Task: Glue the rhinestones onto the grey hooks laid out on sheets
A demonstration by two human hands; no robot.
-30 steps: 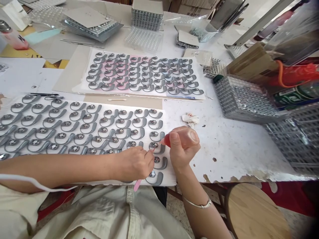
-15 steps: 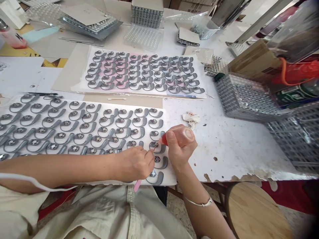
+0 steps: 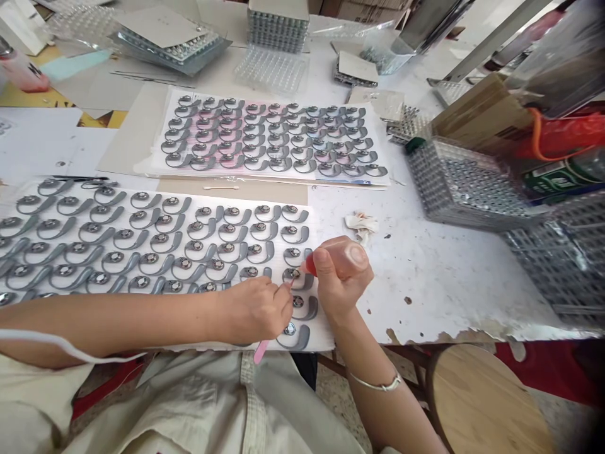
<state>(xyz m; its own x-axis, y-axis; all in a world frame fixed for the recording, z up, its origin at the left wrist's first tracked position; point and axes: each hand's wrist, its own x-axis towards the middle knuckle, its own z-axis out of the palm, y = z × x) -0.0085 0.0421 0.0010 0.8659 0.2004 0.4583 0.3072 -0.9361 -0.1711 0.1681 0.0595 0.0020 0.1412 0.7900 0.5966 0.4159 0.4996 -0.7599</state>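
My left hand [image 3: 259, 309] is closed around pink tweezers [image 3: 261, 351]; their broad end sticks out below the fist. Their tip meets a round metal setting on a grey curved piece [image 3: 306, 279] near the sheet's right edge. My right hand [image 3: 344, 284] grips a small squeeze bottle [image 3: 341, 257], clear-pinkish with a red cap, tilted so its nozzle points left at that same piece. Rows of similar grey curved pieces, each bearing a round setting with a stone, lie on a white foam sheet [image 3: 326, 337]. My left forearm hides some of the lower rows.
Behind lies a second sheet of grey pieces [image 3: 255, 142], with a cotton swab [image 3: 220, 187] before it. A crumpled tissue [image 3: 362, 224] is to the right. Grey baskets [image 3: 425, 189], clear trays [image 3: 271, 68] and a red-tinted bottle [image 3: 21, 68] surround the work area. A round stool [image 3: 486, 397] stands below.
Almost nothing differs. Both hands stay at the same piece with the tweezers and bottle; the whole view has shifted very slightly.
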